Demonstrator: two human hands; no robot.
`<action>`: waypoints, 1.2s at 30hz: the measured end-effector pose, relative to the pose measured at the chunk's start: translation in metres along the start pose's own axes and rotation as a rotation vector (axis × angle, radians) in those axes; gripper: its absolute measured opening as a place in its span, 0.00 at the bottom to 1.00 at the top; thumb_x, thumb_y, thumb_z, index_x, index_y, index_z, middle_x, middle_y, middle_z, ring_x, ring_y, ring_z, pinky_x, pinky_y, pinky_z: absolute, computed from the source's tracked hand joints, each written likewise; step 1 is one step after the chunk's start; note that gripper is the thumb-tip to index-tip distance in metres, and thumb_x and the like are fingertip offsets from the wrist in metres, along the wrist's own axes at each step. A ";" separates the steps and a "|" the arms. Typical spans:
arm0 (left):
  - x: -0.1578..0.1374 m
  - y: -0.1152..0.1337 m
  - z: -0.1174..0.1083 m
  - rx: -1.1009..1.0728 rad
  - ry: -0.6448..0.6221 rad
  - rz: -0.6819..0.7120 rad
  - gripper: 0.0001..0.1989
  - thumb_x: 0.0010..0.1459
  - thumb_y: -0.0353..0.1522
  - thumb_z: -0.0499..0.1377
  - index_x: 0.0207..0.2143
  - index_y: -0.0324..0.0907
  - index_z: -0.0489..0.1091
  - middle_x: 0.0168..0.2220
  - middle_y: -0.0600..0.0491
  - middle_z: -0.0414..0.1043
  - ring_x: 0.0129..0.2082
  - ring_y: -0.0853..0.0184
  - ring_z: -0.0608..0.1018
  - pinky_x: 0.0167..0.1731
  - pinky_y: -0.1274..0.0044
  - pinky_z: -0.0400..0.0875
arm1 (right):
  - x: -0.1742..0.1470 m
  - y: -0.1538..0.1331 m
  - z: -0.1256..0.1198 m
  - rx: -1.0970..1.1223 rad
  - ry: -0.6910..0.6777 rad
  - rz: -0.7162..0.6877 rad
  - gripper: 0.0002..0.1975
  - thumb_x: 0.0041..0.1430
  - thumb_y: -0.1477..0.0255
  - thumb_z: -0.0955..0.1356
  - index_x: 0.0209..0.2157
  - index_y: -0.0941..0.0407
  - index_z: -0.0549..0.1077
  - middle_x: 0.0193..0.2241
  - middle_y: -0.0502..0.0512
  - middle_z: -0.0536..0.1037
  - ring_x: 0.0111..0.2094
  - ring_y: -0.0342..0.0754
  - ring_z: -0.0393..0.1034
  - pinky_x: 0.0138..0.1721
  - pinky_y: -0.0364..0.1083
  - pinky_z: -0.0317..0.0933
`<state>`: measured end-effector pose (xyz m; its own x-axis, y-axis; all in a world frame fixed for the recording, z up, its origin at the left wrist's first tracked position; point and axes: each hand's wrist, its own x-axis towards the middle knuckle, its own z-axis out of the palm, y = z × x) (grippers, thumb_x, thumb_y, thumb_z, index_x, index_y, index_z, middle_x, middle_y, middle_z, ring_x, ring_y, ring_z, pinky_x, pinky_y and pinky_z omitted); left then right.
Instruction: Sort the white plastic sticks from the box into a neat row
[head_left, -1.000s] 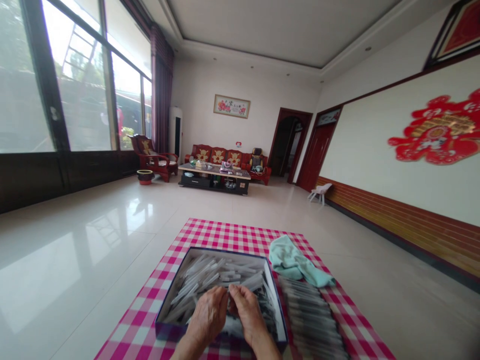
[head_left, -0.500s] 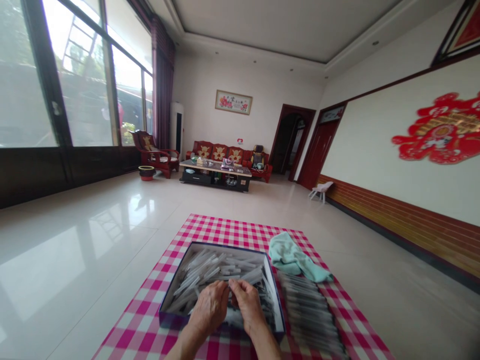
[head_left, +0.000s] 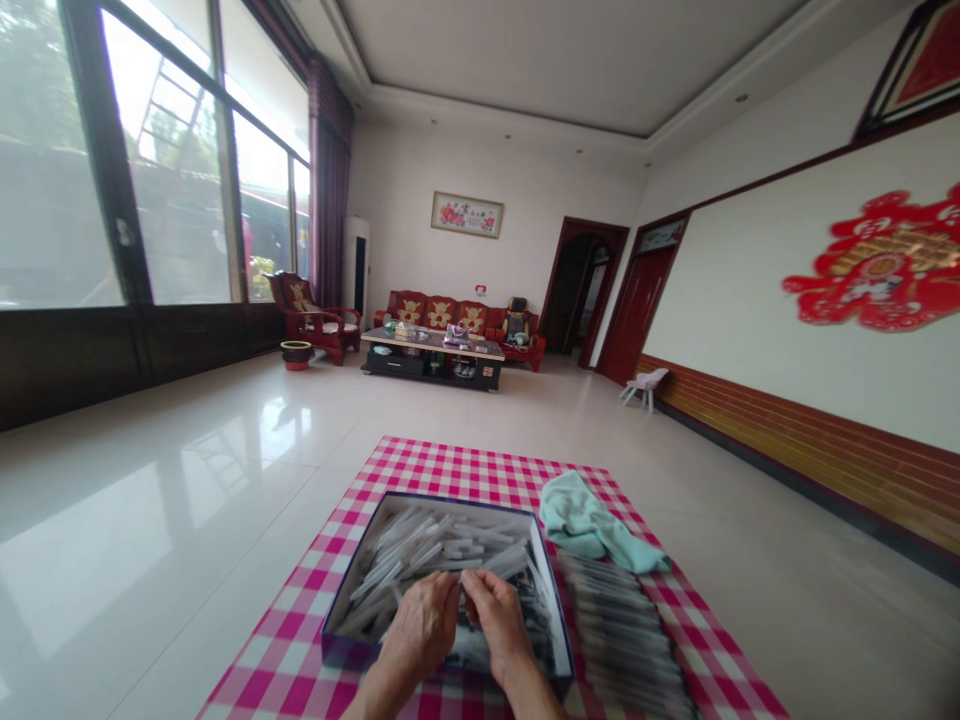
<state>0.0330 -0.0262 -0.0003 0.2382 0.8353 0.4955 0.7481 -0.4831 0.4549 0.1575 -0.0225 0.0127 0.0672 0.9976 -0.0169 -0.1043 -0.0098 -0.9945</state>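
My left hand [head_left: 421, 622] and my right hand [head_left: 496, 618] meet fingertip to fingertip over the near part of a shallow dark-blue box [head_left: 553, 590] with a pale inside. Both have their fingers closed in a pinch. Whatever sits between them is too small and hidden to make out. Many translucent whitish slim tubes [head_left: 405, 545] lie jumbled in the box, with some darker pieces near its right side. To the right of the box, a row of slender dark and clear pen-like sticks [head_left: 626, 635] lies side by side, blurred.
A pink-and-white checked cloth [head_left: 300, 600] covers the table under the box. Beyond the sticks lies a crumpled mint-green towel [head_left: 592, 520]. Farther off on the tiled floor stand a coffee table [head_left: 431, 358], a red wooden sofa [head_left: 439, 308] and a small stool [head_left: 643, 385].
The whole view has shifted slightly, so the room and table sit a little lower. My hands remain pinched together over the box.
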 end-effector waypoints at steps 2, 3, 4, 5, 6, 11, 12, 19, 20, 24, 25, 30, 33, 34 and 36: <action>0.000 0.000 0.001 0.008 0.009 0.005 0.15 0.63 0.27 0.43 0.27 0.43 0.65 0.25 0.54 0.72 0.27 0.68 0.76 0.28 0.79 0.65 | 0.001 0.002 0.000 -0.029 0.019 -0.013 0.19 0.43 0.54 0.72 0.19 0.57 0.72 0.12 0.44 0.64 0.18 0.41 0.55 0.21 0.42 0.49; 0.000 0.000 0.002 0.012 0.014 0.008 0.15 0.63 0.27 0.44 0.27 0.43 0.65 0.25 0.54 0.72 0.27 0.68 0.76 0.28 0.79 0.65 | 0.002 0.003 0.000 -0.042 0.017 -0.015 0.20 0.44 0.54 0.71 0.19 0.57 0.72 0.13 0.44 0.64 0.18 0.41 0.55 0.21 0.42 0.49; -0.001 0.000 0.002 0.017 0.019 0.011 0.14 0.63 0.26 0.44 0.27 0.43 0.65 0.25 0.54 0.72 0.27 0.68 0.76 0.28 0.79 0.65 | 0.002 0.003 0.000 -0.050 0.010 -0.012 0.20 0.45 0.53 0.71 0.19 0.57 0.72 0.14 0.45 0.65 0.18 0.42 0.56 0.22 0.42 0.50; -0.001 -0.001 0.003 0.023 0.023 0.012 0.14 0.63 0.26 0.44 0.27 0.43 0.65 0.25 0.54 0.72 0.26 0.68 0.76 0.28 0.79 0.65 | 0.003 0.004 -0.001 -0.051 0.005 -0.008 0.20 0.46 0.53 0.70 0.20 0.57 0.73 0.15 0.46 0.67 0.19 0.42 0.58 0.22 0.42 0.51; -0.001 -0.001 0.003 0.029 0.027 0.011 0.14 0.63 0.27 0.44 0.27 0.43 0.64 0.25 0.54 0.72 0.26 0.68 0.76 0.28 0.79 0.65 | 0.004 0.004 -0.001 -0.046 0.002 -0.004 0.19 0.48 0.54 0.69 0.22 0.57 0.74 0.17 0.47 0.69 0.21 0.43 0.60 0.23 0.42 0.53; -0.002 -0.002 0.005 0.030 0.034 0.014 0.14 0.63 0.26 0.45 0.27 0.43 0.64 0.25 0.54 0.72 0.26 0.69 0.76 0.27 0.80 0.64 | 0.005 0.005 -0.003 -0.013 0.013 -0.004 0.14 0.47 0.59 0.70 0.25 0.57 0.75 0.22 0.48 0.72 0.25 0.43 0.62 0.26 0.41 0.56; -0.002 -0.002 0.005 0.030 0.030 0.015 0.14 0.63 0.26 0.45 0.27 0.43 0.65 0.25 0.54 0.72 0.26 0.69 0.76 0.27 0.80 0.64 | 0.004 0.006 -0.003 -0.016 0.008 -0.012 0.14 0.46 0.59 0.70 0.24 0.57 0.75 0.21 0.48 0.71 0.24 0.43 0.61 0.26 0.41 0.55; -0.001 -0.001 0.005 0.039 0.012 0.014 0.14 0.63 0.26 0.45 0.27 0.43 0.65 0.26 0.54 0.72 0.27 0.68 0.76 0.28 0.79 0.65 | 0.003 0.009 -0.001 -0.059 0.033 -0.037 0.21 0.46 0.53 0.70 0.18 0.57 0.71 0.15 0.44 0.62 0.19 0.41 0.53 0.22 0.42 0.50; -0.001 -0.001 0.005 0.043 0.012 0.013 0.14 0.63 0.26 0.45 0.27 0.43 0.65 0.26 0.54 0.72 0.27 0.68 0.76 0.28 0.79 0.65 | 0.004 0.010 -0.002 -0.071 0.036 -0.033 0.21 0.47 0.52 0.69 0.18 0.57 0.70 0.15 0.45 0.62 0.19 0.41 0.54 0.22 0.42 0.51; -0.002 0.000 0.005 0.073 0.013 0.007 0.13 0.62 0.25 0.46 0.27 0.43 0.64 0.25 0.54 0.72 0.27 0.68 0.76 0.28 0.79 0.65 | 0.006 0.011 -0.004 -0.084 0.035 -0.006 0.17 0.52 0.57 0.66 0.22 0.57 0.71 0.19 0.47 0.67 0.21 0.42 0.59 0.23 0.42 0.53; -0.002 0.000 0.005 0.074 0.010 0.011 0.13 0.62 0.25 0.46 0.28 0.43 0.65 0.26 0.54 0.72 0.27 0.67 0.76 0.29 0.78 0.65 | 0.006 0.011 -0.004 -0.074 0.027 0.003 0.15 0.51 0.59 0.67 0.23 0.57 0.71 0.20 0.47 0.68 0.22 0.42 0.59 0.24 0.42 0.53; -0.003 -0.001 0.006 0.071 0.004 0.035 0.14 0.63 0.25 0.44 0.29 0.43 0.65 0.27 0.54 0.72 0.29 0.66 0.76 0.30 0.77 0.65 | 0.006 0.009 -0.002 -0.057 -0.009 0.011 0.13 0.47 0.61 0.68 0.23 0.57 0.70 0.17 0.45 0.64 0.20 0.41 0.55 0.23 0.41 0.50; -0.003 -0.001 0.007 0.063 0.005 0.019 0.13 0.63 0.25 0.44 0.29 0.43 0.65 0.27 0.54 0.72 0.29 0.66 0.76 0.31 0.76 0.66 | 0.007 0.012 -0.002 -0.093 -0.009 -0.013 0.17 0.48 0.57 0.67 0.21 0.57 0.68 0.16 0.43 0.60 0.19 0.41 0.52 0.22 0.41 0.47; -0.003 -0.001 0.007 0.060 0.005 0.012 0.13 0.63 0.25 0.45 0.29 0.43 0.65 0.27 0.54 0.72 0.29 0.66 0.76 0.31 0.76 0.66 | 0.007 0.014 -0.002 -0.106 -0.006 -0.016 0.18 0.48 0.56 0.67 0.20 0.57 0.67 0.15 0.43 0.59 0.19 0.40 0.52 0.22 0.41 0.47; -0.003 -0.001 0.007 0.056 -0.001 -0.001 0.13 0.63 0.26 0.45 0.29 0.43 0.65 0.27 0.54 0.71 0.28 0.66 0.76 0.30 0.76 0.66 | 0.009 0.017 -0.003 -0.134 0.002 -0.013 0.20 0.50 0.54 0.66 0.19 0.56 0.66 0.15 0.43 0.59 0.18 0.41 0.52 0.21 0.42 0.47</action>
<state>0.0357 -0.0266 -0.0074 0.2376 0.8360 0.4945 0.7821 -0.4666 0.4131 0.1591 -0.0143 -0.0042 0.0696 0.9976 -0.0042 0.0299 -0.0063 -0.9995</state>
